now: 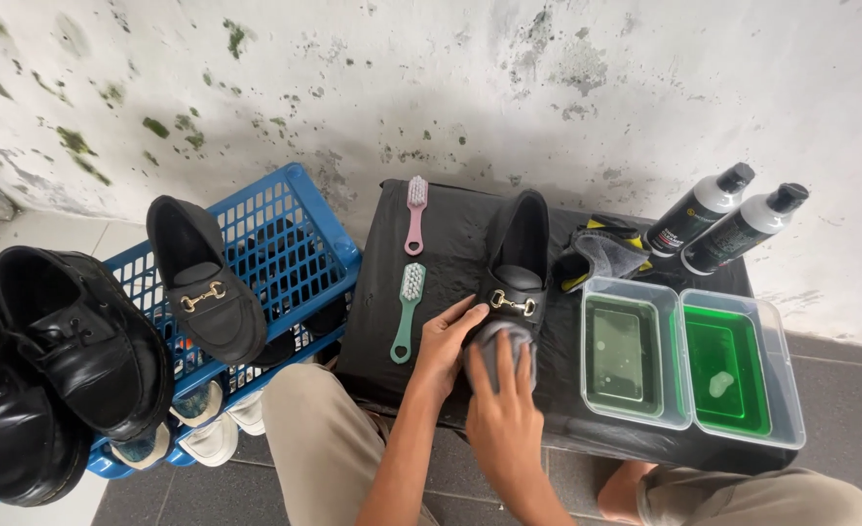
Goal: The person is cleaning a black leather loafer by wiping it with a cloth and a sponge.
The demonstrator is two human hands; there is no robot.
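- Black loafer [519, 255] with a gold buckle, lying toe-toward-body on the black-covered table [450, 234], between the two brushes and the tubs.
- Right hand [502, 414] pressed flat over a grey cloth [502, 341] on the toe, fingers spread and closed down on the cloth.
- Left hand [443, 341] cupped against the shoe's side, thumb near the buckle, bracing rather than gripping tight.
- Toe being wiped now; heel and upper free of the cloth, no way to tell how clean.
- Pink brush [415, 214] and green brush [409, 312] lying unused just left of the shoe.
- Two clear tubs [689, 360] of green liquid to the right, two bottles [728, 219] and a second grey cloth [601, 255] behind them.
- Matching loafer [204, 282] waiting on the blue crate [295, 244], with black lace-up shoes [51, 360] beside it; by the look of it, much left to do.
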